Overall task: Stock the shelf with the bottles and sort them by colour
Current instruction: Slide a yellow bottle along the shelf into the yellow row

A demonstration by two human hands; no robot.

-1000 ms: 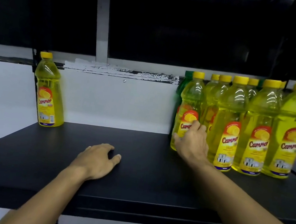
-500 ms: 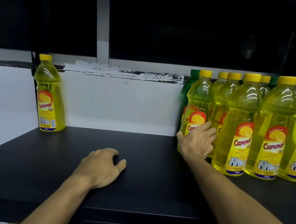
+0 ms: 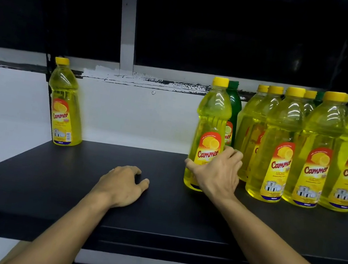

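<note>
While both bare forearms reach in from the near edge at 6 o'clock, the left hand point(image 3: 124, 184) lies palm-down on the flat black shelf board point(image 3: 47, 180), fingers loosely curled and gripping nothing. At about 3 o'clock from it, the right hand point(image 3: 218, 175) wraps the lower body of an upright clear plastic bottle of yellow liquid with a yellow cap point(image 3: 212, 124): the thumb lies across its left side, the other fingers curl round its right side over the red and yellow label. This held bottle stands just apart from the main group, at the group's 9 o'clock side; whether its base touches the board cannot be told, since the hand covers part of it.

Behind it, toward 1 o'clock, a green plastic bottle with a green cap point(image 3: 233, 109) stands close against it. At 3 o'clock from the held bottle, a tight cluster of yellow bottles point(image 3: 311, 153) stands upright in rows, labels facing forward, with a second green cap point(image 3: 319, 97) showing between the rear ones.

Far off at 10 o'clock, well apart from everything else, a lone yellow bottle point(image 3: 66, 103) stands upright in the back left corner of the board, next to the white wall point(image 3: 137, 114). Above the wall runs a dark band crossed by a pale vertical post point(image 3: 129, 22).
</note>
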